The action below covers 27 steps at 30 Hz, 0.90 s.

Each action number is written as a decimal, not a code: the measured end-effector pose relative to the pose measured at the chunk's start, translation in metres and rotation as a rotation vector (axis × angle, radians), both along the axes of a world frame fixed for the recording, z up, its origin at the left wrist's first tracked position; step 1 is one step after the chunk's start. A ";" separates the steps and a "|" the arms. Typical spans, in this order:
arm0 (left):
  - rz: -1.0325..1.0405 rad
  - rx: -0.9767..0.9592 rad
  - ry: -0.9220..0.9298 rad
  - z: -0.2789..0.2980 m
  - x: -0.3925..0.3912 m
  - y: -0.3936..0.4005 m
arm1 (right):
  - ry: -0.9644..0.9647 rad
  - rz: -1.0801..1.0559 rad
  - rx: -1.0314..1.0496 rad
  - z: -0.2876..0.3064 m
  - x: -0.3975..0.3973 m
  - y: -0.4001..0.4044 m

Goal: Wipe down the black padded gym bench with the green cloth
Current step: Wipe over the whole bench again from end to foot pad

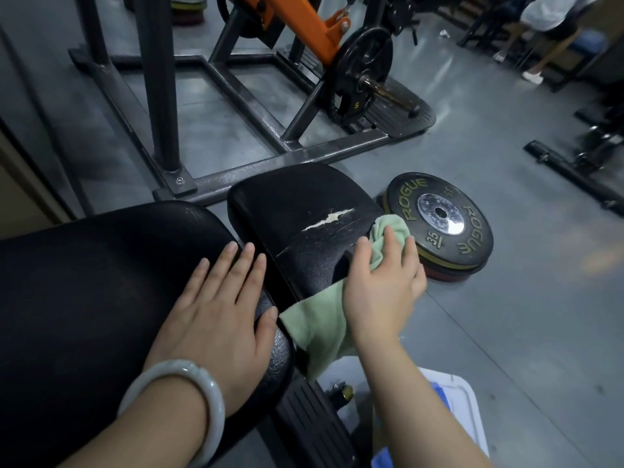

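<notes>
Item 1, black padded gym bench: two pads. The large pad (101,282) fills the near left; the smaller pad (304,211) lies just beyond it toward the right, with a narrow gap between them. The smaller pad has a pale tear (329,220) across its top, showing light filling.

Item 2, green cloth (320,329): bunched on the right edge of the smaller pad, with a loose tail hanging down off that edge toward the near side.

Item 3, my right hand (381,288): lies on top of the cloth, fingers (391,239) curled into its bunched part and gripping it against the pad's right edge.

Item 4, my left hand (219,312): lies flat on the right end of the large pad, fingers straight and spread, gripping nothing, fingertips reaching the gap. A pale bangle (184,396) circles the wrist.

Item 5, weight plates (439,221): a black plate marked ROGUE and 35 lies flat on the floor just right of the smaller pad, stacked on a reddish plate.

Item 6, machine frame (236,170): dark steel, beyond the bench, with an orange arm (304,25) and a black plate (361,72) on its peg.

Item 7, white and blue container (456,400): on the floor, near right, below my right forearm.

Item 8, a person's legs (543,52): far right.
</notes>
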State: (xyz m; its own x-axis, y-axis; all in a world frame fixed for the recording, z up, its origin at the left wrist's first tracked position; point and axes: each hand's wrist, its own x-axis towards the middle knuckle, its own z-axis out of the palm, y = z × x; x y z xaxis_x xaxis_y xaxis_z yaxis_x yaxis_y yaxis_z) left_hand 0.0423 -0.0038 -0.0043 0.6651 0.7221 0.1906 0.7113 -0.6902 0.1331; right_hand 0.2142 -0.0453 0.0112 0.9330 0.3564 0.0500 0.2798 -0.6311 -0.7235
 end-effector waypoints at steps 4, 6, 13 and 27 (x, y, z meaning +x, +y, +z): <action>0.006 -0.003 -0.015 0.001 0.001 0.000 | 0.064 -0.037 0.064 -0.008 -0.029 -0.004; 0.005 -0.002 -0.019 0.002 0.001 0.000 | 0.084 -0.033 0.093 -0.013 -0.044 -0.007; -0.004 0.004 -0.010 0.003 0.001 0.000 | 0.102 0.011 0.129 -0.016 -0.042 -0.011; 0.001 0.004 -0.015 0.000 0.002 0.001 | 0.133 -0.127 0.141 -0.002 -0.010 0.001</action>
State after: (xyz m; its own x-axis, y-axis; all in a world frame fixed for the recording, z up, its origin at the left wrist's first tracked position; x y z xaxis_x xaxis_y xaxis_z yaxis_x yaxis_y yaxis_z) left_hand 0.0439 -0.0030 -0.0039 0.6616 0.7218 0.2033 0.7099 -0.6902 0.1405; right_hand 0.2041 -0.0441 0.0094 0.9716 0.2340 -0.0354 0.1010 -0.5454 -0.8320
